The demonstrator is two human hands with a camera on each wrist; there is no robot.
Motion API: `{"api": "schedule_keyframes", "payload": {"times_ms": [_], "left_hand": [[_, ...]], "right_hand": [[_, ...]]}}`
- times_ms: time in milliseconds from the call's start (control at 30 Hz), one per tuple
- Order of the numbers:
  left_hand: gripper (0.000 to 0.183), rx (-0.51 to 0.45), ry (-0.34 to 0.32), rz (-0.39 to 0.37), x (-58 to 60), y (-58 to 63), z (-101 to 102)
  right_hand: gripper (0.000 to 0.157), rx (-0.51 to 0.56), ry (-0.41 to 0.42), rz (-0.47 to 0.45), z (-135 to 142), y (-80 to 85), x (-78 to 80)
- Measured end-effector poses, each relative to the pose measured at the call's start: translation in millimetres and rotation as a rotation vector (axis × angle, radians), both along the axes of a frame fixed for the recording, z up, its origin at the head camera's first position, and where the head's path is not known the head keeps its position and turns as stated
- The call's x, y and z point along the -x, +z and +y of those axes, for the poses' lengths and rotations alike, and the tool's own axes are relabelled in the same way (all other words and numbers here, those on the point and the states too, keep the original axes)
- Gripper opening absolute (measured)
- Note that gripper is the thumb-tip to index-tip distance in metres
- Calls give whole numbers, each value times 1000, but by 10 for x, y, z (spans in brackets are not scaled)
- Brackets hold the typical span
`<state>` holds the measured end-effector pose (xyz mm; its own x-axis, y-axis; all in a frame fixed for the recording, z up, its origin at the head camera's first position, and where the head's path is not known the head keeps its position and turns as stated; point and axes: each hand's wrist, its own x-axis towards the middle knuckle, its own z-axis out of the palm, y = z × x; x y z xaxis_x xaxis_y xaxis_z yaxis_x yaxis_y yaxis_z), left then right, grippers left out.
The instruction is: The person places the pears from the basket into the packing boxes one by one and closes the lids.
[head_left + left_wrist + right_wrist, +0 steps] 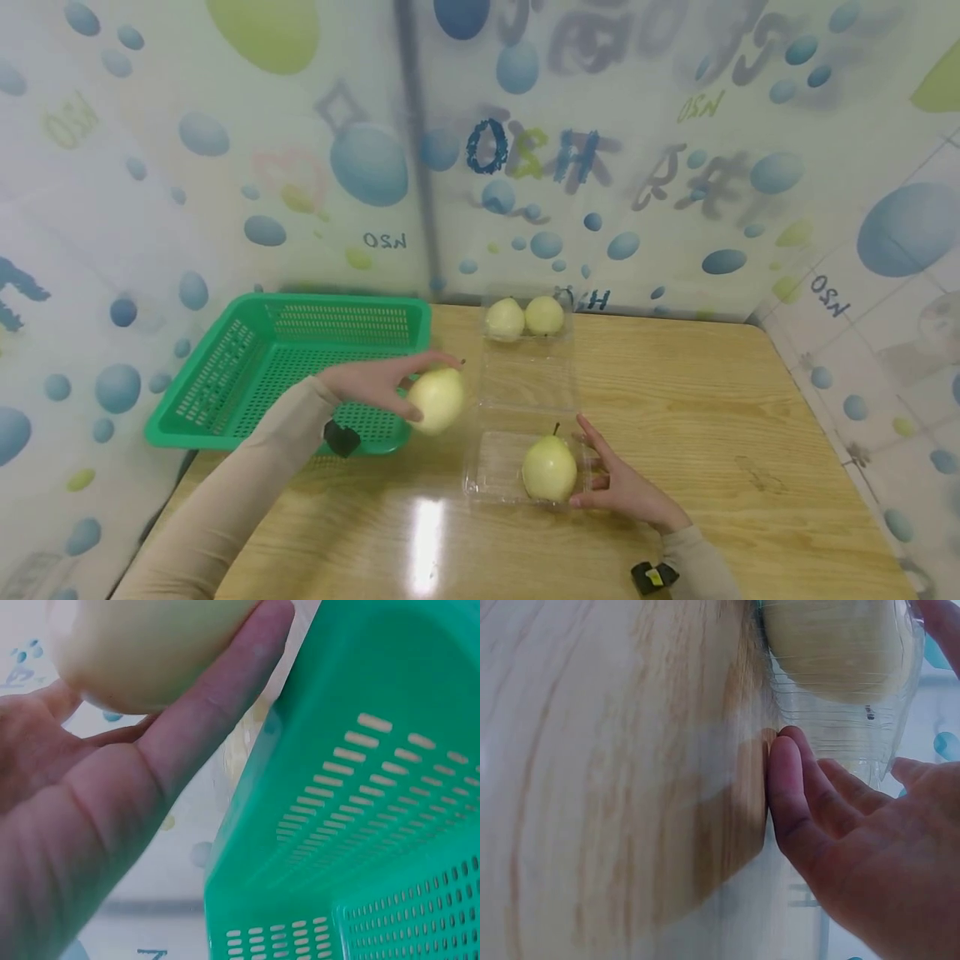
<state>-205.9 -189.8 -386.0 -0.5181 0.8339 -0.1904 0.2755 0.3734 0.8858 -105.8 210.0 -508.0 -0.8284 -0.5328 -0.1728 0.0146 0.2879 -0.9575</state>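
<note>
My left hand grips a pale yellow pear between thumb and fingers, above the table just right of the green basket. Seen from the left wrist, the same pear is cut off by the top edge. An open clear plastic box has one pear, stem up, in its right half. The right hand is at the box's right side, fingers spread along it; in the right wrist view, some fingertips rest low by the table. Two pears sit in clear plastic farther back.
A green slotted basket stands on the left of the wooden table; no fruit shows in its visible part. Clear plastic lies between the front and back pears. A patterned curtain hangs along the table's back edge.
</note>
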Motion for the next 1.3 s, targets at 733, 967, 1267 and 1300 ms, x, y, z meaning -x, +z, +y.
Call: {"api": "schedule_keyframes", "payload": {"times_ms": [733, 967, 1267, 1300], "left_hand": [[85, -34, 51, -14, -138, -204, 291], [85, -23, 97, -33, -209, -273, 405], [85, -55, 139, -20, -299, -408, 584], [85, -57, 144, -24, -304, -417, 603]], "right_hand": [[115, 11, -3, -2, 17, -66, 21], [114, 16, 1, -6, 13, -46, 8], [114, 18, 0, -14, 8, -41, 2], [114, 20, 0, -15, 9, -40, 1]]}}
